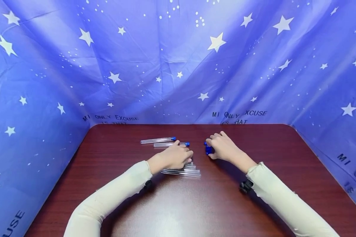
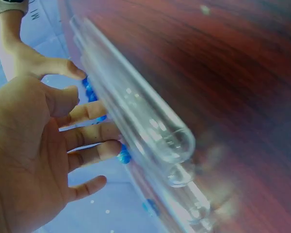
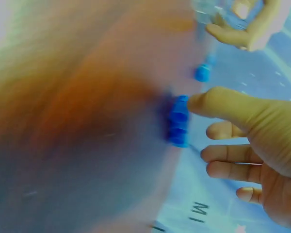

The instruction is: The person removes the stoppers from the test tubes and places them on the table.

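Note:
Several clear test tubes [image 1: 182, 172] without caps lie side by side on the table, partly hidden under my left hand [image 1: 172, 156]. In the left wrist view, that hand's fingers [image 2: 89, 131] are loosely extended beside the tubes [image 2: 140, 107], holding none. My right hand [image 1: 226, 147] hovers at a small cluster of blue caps [image 1: 208, 150]. The right wrist view has its thumb [image 3: 228, 103] at one end of the caps [image 3: 178, 124], the other fingers spread apart from them. Whether the thumb touches a cap, I cannot tell.
Beyond my left hand lie two test tubes with blue caps, a farther one [image 1: 157, 141] and a nearer one [image 1: 165, 144]. The dark red wooden table [image 1: 178, 204] meets a blue star-patterned cloth [image 1: 166, 65] at its back and sides.

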{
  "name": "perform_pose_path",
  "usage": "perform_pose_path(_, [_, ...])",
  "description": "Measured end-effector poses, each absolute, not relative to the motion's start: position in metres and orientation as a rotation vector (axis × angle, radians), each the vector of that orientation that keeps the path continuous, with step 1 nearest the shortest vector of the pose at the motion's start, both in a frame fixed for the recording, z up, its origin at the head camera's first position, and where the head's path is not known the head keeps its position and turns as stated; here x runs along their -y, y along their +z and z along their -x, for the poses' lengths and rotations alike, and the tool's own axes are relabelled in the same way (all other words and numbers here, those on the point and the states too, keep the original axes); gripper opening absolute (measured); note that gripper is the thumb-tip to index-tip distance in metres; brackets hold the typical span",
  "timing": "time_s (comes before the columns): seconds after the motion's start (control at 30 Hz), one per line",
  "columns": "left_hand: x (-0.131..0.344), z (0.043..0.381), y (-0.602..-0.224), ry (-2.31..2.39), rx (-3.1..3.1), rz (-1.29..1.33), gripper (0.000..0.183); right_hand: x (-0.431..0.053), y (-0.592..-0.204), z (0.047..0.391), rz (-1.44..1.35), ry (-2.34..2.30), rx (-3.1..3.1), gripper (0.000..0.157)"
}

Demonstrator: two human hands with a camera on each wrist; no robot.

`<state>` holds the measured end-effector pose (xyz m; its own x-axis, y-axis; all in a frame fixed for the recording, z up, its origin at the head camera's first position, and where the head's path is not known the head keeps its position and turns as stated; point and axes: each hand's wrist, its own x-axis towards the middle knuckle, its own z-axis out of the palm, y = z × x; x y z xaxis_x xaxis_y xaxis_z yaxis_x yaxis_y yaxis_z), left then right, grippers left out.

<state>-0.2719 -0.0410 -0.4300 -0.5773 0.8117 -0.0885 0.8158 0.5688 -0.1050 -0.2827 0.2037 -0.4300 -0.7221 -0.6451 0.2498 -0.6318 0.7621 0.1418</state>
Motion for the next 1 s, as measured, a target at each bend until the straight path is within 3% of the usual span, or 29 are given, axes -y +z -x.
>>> perform_pose_path(0.33, [0.061,0.295,-0.41,0.081,-2.975,-1.37,0.017,-0.19,-0.409,0.297,-0.917,0.251,2.745,0.03])
perform_pose_path(0.7, [0.085,0.316,-0.414,0.305,-2.951,-1.158,0.025,-0.166,-0.42,0.317,-0.922,0.645,2.894,0.024])
perform_pose_path(1.0, [0.092,0.321,-0.41,0.286,-2.982,-1.078,0.028,-0.153,-0.423,0.328,-0.895,0.696,2.964,0.024])
